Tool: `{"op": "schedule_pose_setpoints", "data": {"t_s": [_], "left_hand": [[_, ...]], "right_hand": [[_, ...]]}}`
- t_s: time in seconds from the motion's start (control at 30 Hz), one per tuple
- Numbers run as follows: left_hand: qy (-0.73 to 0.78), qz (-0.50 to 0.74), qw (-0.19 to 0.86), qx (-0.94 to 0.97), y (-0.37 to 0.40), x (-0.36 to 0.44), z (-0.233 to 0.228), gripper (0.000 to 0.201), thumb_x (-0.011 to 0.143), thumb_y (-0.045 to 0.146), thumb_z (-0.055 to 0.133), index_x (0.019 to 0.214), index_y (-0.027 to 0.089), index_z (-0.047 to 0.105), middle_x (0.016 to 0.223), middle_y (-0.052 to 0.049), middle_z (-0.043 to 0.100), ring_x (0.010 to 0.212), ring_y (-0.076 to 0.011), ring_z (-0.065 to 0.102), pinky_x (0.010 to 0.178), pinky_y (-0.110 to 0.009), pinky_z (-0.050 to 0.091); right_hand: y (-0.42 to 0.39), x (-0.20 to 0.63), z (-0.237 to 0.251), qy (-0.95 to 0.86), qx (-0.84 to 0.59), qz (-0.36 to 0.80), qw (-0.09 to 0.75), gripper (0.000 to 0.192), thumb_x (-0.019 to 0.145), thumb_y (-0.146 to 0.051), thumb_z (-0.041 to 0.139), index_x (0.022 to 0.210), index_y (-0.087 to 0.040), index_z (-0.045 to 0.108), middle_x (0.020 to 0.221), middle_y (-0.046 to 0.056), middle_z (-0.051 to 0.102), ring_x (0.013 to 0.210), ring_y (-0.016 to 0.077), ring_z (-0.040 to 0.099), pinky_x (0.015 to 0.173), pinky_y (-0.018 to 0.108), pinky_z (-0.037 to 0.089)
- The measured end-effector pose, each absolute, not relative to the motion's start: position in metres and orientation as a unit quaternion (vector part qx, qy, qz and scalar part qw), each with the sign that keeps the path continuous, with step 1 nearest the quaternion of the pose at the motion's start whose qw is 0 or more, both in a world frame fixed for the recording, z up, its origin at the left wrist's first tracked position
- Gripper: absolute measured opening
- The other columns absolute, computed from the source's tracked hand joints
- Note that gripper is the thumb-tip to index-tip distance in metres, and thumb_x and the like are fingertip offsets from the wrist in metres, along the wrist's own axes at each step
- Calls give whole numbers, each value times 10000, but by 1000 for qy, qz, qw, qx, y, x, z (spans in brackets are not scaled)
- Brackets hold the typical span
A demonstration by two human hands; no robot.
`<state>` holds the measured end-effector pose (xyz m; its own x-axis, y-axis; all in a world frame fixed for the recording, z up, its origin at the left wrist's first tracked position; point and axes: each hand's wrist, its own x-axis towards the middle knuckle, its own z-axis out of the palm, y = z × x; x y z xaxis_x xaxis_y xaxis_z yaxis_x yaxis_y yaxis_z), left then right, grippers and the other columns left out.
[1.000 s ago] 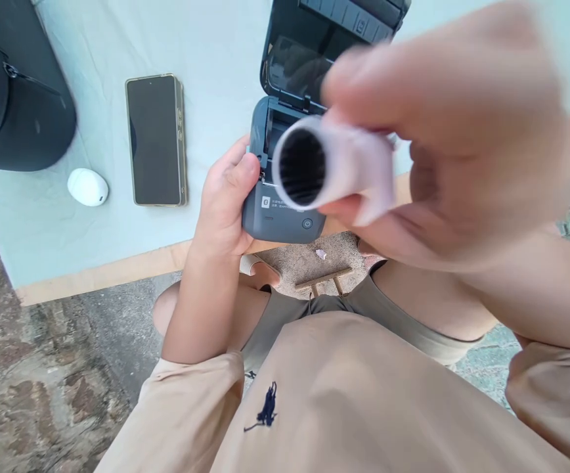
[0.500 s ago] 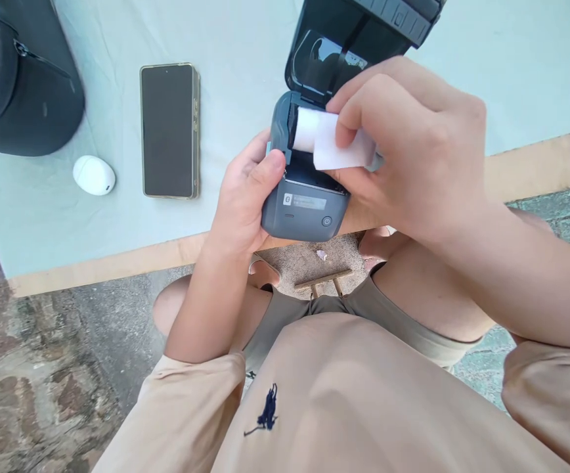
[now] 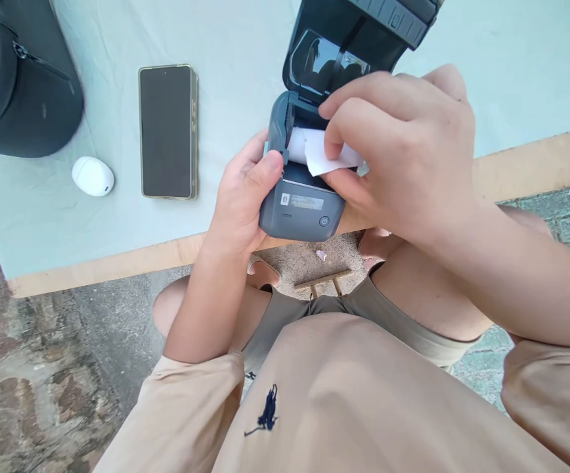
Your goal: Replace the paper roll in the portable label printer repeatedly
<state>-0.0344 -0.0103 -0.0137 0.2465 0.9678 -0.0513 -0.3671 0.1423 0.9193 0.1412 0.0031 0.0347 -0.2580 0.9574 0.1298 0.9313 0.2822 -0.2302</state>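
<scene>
At the near edge of the tabletop [image 3: 536, 164], a small grey printer [image 3: 299, 213] sits with its lid [image 3: 344, 46] swung up and back. Left hand [image 3: 240, 203] wraps the printer's left side, thumb pressed on the top corner — a closed grip on the body. Right hand [image 3: 403, 151] comes over from the printer's right, fingers curled down on a white paper roll [image 3: 297, 144] that lies in the open bay; thumb and forefinger pinch the loose paper end, which pokes out toward the printer's front panel. That hand covers most of the roll and the right half of the bay, so how the roll seats cannot be told.

Left of the printer, well apart, a dark phone [image 3: 167, 131] lies flat on the pale cloth; further left is a white egg-shaped case [image 3: 92, 176], and beyond it a black zipped bag [image 3: 14, 79] — partly cut off by the frame. Below the printer, past the tabletop's edge, the person's knees and beige shirt show over stone paving.
</scene>
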Motion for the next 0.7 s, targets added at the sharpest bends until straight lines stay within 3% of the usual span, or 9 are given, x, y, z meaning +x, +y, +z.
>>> {"op": "schedule_pose_setpoints", "data": {"t_s": [0.13,0.3,0.43,0.5,0.6,0.7], "left_hand": [[360,492,670,424,-12,-34,-14,387,928,528,697,1048,162,664,914,-15,640,804,-132,674,712,-242,529],[333,502,675,425,-12,-33,-13,363,945,486,674,1054,140,666,899,-19,628,785,-122,639,669,-235,495],[323,505,670,438,-7,-34,-20,264,881,489,732,888,232,674,740,-13,545,704,-165,595,605,-299,469],[306,515,670,438,-5,-35,-24,275,857,526,718,839,258,661,700,-21,527,744,-204,627,616,-327,499],[308,513,670,440,-7,-39,-27,312,851,525,698,1004,254,688,822,-42,631,1035,-272,694,829,-377,591],[326,507,657,453,-9,-44,-32,540,820,359,779,1325,270,607,1181,-40,701,1260,-265,652,1002,-379,571]], "right_hand": [[3,137,41,-768,-631,55,102,170,826,-308,471,776,-172,559,774,30,622,784,120,458,811,311,180],[-4,142,36,-793,-569,-13,217,247,893,-319,400,720,-177,506,746,21,614,715,113,448,766,306,223],[-10,149,22,-845,-430,-77,310,196,922,-206,403,774,-189,531,755,-44,657,679,80,502,753,307,254],[-14,149,17,-865,-369,-74,330,152,941,-246,464,817,-202,539,844,-83,702,696,72,537,742,311,283],[-21,147,13,-880,-333,-53,335,278,981,-463,498,875,-213,558,988,-72,729,743,92,570,758,321,341],[-20,147,17,-887,-301,-16,350,327,992,-506,484,903,-210,591,1007,-35,733,912,143,662,837,335,386]]}}
